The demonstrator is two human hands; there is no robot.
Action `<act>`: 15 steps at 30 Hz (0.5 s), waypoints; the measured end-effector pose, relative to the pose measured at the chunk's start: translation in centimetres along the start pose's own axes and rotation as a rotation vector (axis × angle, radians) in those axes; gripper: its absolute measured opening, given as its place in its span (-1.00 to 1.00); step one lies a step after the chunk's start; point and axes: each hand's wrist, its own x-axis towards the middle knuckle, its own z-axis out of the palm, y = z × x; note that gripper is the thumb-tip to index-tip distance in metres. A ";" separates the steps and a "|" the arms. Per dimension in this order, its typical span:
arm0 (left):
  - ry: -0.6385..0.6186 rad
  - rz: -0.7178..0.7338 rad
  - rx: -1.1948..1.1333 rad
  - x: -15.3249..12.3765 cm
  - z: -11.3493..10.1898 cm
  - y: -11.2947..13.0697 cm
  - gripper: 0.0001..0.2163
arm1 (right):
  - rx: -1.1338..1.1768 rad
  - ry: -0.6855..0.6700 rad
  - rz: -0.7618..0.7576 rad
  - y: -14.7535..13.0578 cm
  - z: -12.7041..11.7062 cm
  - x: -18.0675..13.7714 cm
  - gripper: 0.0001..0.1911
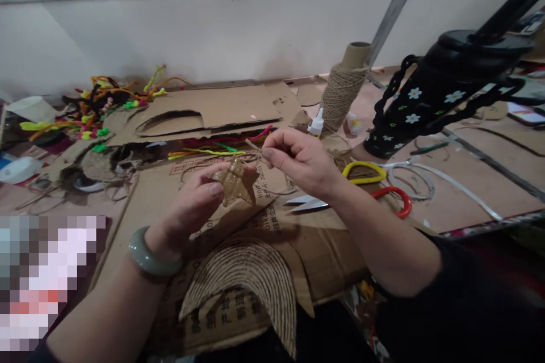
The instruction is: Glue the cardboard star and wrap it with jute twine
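My left hand (pixel 199 195), with a green bangle at its wrist, is closed on a small brown star (pixel 235 184) that looks shiny and has twine across it. Just to the right, my right hand (pixel 298 160) pinches a thin strand of twine (pixel 254 148) near the star's top. Below both hands lies a crescent (pixel 249 266) covered in curved rows of twine, on a printed cardboard sheet (pixel 142 227). Scissors (pixel 309 203) with yellow and red handles rest beside and partly behind my right forearm.
A cone of twine (pixel 343 91) and a small white-capped glue bottle (pixel 315 123) stand behind my right hand. A black flowered tumbler (pixel 430 85) is at right. Colourful pipe cleaners (pixel 106 102) pile up at back left, by cut cardboard (pixel 234 105).
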 end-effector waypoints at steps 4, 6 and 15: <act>-0.012 -0.075 -0.011 -0.3 0.5 0.2 -0.70 | 0.135 -0.052 0.122 0.6 0.5 0.1 -0.86; -0.018 -0.084 -0.026 -0.4 0.7 0.3 -0.73 | 0.230 -0.038 0.177 0.7 1.0 0.1 -0.85; -0.017 -0.148 -0.035 -0.6 0.1 -0.2 -0.67 | 0.429 -0.145 0.333 0.6 1.5 0.1 -0.90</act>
